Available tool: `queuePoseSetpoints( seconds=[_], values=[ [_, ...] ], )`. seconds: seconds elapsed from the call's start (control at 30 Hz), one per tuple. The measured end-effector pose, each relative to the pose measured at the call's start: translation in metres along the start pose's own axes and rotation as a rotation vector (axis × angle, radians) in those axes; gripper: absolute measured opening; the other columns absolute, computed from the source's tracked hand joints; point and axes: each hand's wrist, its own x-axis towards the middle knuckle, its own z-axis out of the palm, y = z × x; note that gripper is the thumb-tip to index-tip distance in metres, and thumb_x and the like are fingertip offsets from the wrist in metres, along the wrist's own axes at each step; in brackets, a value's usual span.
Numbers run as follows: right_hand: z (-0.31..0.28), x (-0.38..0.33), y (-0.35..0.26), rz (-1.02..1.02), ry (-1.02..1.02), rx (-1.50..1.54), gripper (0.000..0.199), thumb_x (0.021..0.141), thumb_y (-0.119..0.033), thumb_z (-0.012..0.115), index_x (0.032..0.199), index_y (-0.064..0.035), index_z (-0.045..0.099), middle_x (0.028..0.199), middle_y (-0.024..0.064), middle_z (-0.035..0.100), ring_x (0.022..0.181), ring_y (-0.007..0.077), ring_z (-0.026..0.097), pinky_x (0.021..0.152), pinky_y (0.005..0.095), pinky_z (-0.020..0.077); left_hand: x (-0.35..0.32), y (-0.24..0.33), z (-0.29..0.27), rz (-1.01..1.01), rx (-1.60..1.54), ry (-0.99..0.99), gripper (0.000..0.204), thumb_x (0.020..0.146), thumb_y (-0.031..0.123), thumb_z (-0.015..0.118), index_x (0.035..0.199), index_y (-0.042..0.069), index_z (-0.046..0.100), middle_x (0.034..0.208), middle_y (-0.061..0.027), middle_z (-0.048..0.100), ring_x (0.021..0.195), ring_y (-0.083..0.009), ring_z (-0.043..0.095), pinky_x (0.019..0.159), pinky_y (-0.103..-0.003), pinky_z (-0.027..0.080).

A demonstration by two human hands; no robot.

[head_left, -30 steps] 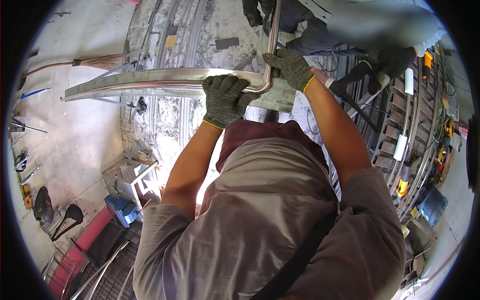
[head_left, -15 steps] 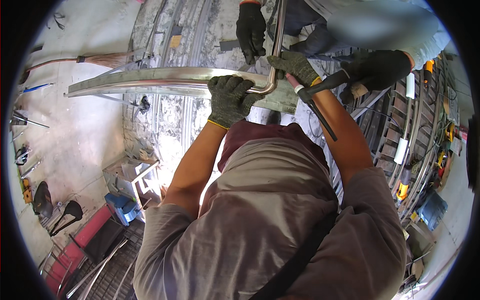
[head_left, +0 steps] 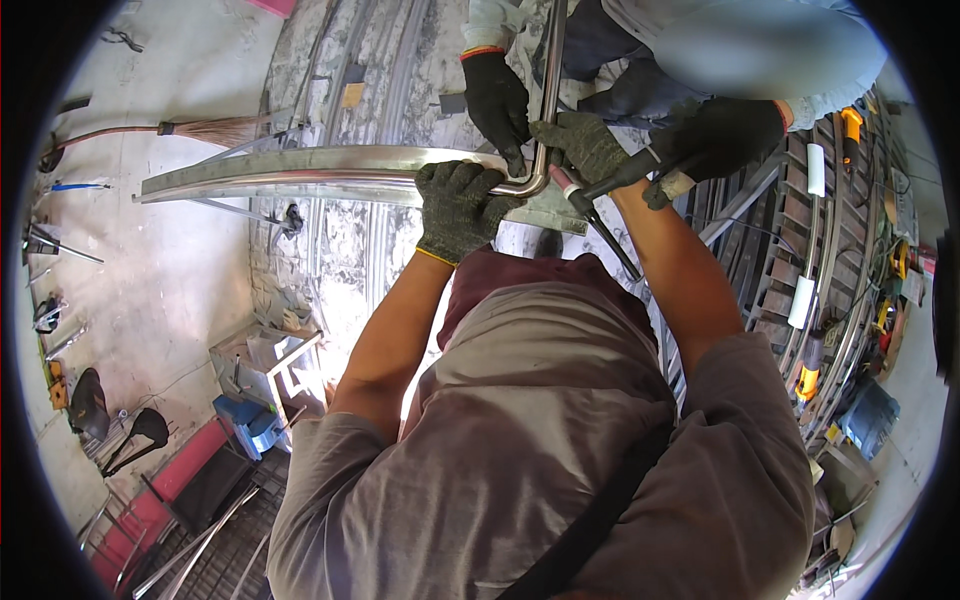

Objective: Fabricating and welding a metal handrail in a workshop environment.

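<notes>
Forearms rise from a grey shirt. Left hand [head_left: 455, 205] wraps shut around the bent tube [head_left: 380, 182] just before its elbow, steadying it; right hand [head_left: 585, 145] clamps beside the bend. Beyond, a co-worker's black gloves [head_left: 497, 100] brace the upright leg and hold a tool [head_left: 600, 215] at the corner.

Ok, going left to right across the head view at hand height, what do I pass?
Broom head → long metal channel → left hand on the bent steel tube → right hand → co-worker's dark glove holding a tool → white roller.
</notes>
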Motion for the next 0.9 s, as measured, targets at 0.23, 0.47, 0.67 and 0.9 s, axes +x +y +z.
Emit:
queuePoseSetpoints(
  seconds=[0.23, 0.47, 0.67, 0.9],
  values=[
    [-0.002, -0.004, 0.004, -0.382, 0.013, -0.213, 0.044, 0.093, -0.042, 0.081, 0.083, 0.0005, 0.073, 0.068, 0.0067, 0.067, 0.056, 0.0132, 0.060, 0.054, 0.0315, 0.0467, 0.004, 0.002, -0.002, 0.046, 0.025, 0.046, 0.034, 0.084, 0.048, 0.076, 0.103, 0.021, 0.073, 0.099, -0.0003, 0.070, 0.094, -0.0278, 0.064, 0.086, -0.048, 0.042],
    [-0.004, 0.002, 0.012, -0.395, 0.036, -0.193, 0.045, 0.093, -0.041, 0.081, 0.081, 0.0012, 0.073, 0.067, 0.0075, 0.067, 0.059, 0.0140, 0.062, 0.056, 0.0322, 0.0487, 0.001, 0.001, 0.001, 0.014, -0.002, 0.013, 0.035, 0.080, 0.047, 0.076, 0.105, 0.022, 0.074, 0.103, -0.0039, 0.067, 0.101, -0.0309, 0.062, 0.092, -0.052, 0.039],
    [-0.006, 0.007, 0.024, -0.878, 0.128, -0.546, 0.041, 0.098, -0.037, 0.076, 0.084, 0.0011, 0.074, 0.069, 0.0078, 0.068, 0.061, 0.0152, 0.064, 0.058, 0.0327, 0.0510, 0.004, 0.002, -0.001, 0.045, 0.017, 0.045, 0.034, 0.084, 0.047, 0.076, 0.106, 0.022, 0.073, 0.103, -0.0012, 0.070, 0.099, -0.0288, 0.064, 0.090, -0.050, 0.041],
    [-0.015, 0.012, 0.033, -0.790, 0.054, -0.720, 0.019, 0.101, -0.017, 0.067, 0.114, -0.0076, 0.077, 0.078, 0.0093, 0.067, 0.065, 0.0192, 0.066, 0.059, 0.0335, 0.0540, 0.003, 0.002, -0.001, 0.044, 0.019, 0.046, 0.036, 0.082, 0.048, 0.077, 0.106, 0.022, 0.073, 0.103, -0.0024, 0.070, 0.099, -0.0299, 0.064, 0.090, -0.050, 0.042]
  ],
)
